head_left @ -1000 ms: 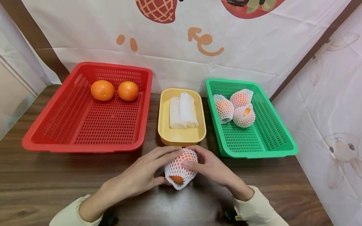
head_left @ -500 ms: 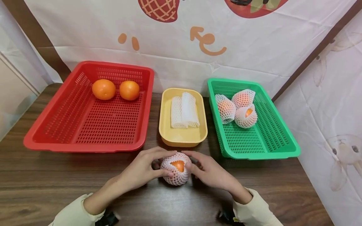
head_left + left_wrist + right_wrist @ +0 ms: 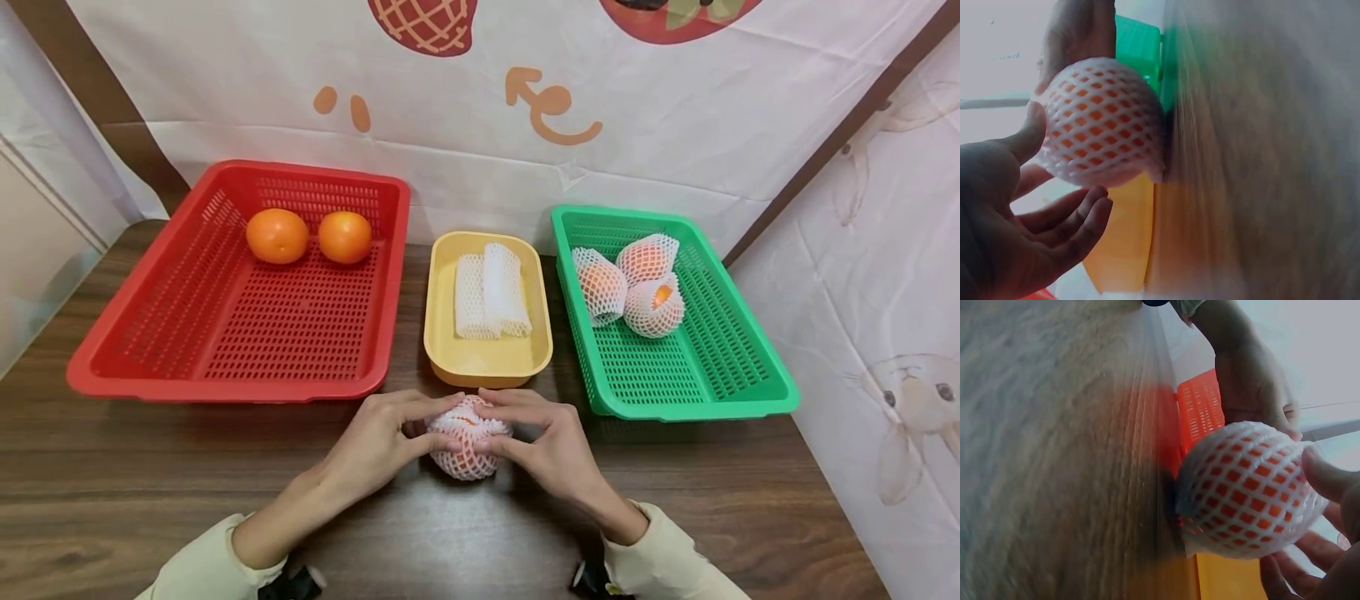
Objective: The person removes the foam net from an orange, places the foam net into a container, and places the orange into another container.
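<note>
A person's left hand [image 3: 371, 442] and right hand [image 3: 558, 450], fingers and thumbs half spread and curved, grip a net-wrapped fruit [image 3: 467, 458] from both sides on a wooden table [image 3: 450, 550], just in front of a yellow tray [image 3: 483, 358] holding white nets [image 3: 506, 292]. Two bare fruits [image 3: 277, 236] sit in a red basket [image 3: 292, 325] at left; three wrapped fruits [image 3: 654, 308] lie together in a green basket [image 3: 697, 410] at right.

The orange fruit [image 3: 468, 457], wrapped in white foam netting [image 3: 1244, 490] gathered on top, rests on the table [image 3: 450, 542].
</note>
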Demonstrator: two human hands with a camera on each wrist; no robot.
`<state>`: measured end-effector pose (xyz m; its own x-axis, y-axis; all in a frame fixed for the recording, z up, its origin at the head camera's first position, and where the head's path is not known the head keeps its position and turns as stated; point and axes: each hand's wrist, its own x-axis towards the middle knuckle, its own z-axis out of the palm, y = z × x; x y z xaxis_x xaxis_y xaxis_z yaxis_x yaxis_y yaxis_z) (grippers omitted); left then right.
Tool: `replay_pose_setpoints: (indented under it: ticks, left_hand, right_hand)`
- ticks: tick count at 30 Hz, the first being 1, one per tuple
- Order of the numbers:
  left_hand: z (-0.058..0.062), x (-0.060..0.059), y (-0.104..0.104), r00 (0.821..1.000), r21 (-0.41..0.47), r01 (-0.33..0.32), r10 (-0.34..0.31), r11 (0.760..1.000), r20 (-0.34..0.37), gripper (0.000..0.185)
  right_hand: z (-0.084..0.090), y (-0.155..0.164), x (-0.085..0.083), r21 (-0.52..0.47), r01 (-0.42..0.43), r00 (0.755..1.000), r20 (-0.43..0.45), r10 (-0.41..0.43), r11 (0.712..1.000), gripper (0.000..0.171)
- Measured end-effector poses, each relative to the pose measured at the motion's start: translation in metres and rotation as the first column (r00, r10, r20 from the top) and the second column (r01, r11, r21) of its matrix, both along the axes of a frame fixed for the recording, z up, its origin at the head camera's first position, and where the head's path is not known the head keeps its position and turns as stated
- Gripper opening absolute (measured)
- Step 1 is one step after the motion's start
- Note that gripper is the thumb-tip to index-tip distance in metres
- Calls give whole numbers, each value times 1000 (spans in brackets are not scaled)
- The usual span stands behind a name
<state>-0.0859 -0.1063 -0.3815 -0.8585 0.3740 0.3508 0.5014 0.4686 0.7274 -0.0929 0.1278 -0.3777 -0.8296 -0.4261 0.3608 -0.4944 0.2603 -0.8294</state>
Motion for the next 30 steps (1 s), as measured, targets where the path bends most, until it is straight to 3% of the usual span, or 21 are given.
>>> replay_pose_setpoints:
  ticks: [6,12,16,20,23,26,30]
  left_hand:
    - [-1,3,4,997,-31,-40,38,999,-72,57]
    - [-1,6,12,1000,105,15,-15,994,-1,49]
    - [-2,7,15,999,176,-18,9,984,49,42]
    - [-2,6,18,998,240,-52,44,969,37,34]
    - [-1,6,20,997,291,-67,72,954,-5,29]
    - [-3,5,20,993,324,-91,109,942,-36,23]
    - [-5,3,19,987,359,-130,156,924,-43,18]
  right_hand:
    - [19,-9,9,-131,74,997,25,-71,989,16]
    - [24,-13,13,-177,110,994,-7,-113,978,12]
    - [26,-15,12,-168,151,986,-46,-161,974,10]
    - [29,-18,10,-162,178,980,-63,-190,971,10]
    - [27,-19,8,-176,154,984,-60,-167,972,11]
    - [18,-19,5,-155,123,992,4,-124,980,15]
    - [3,-19,1,-32,103,985,145,-97,994,36]
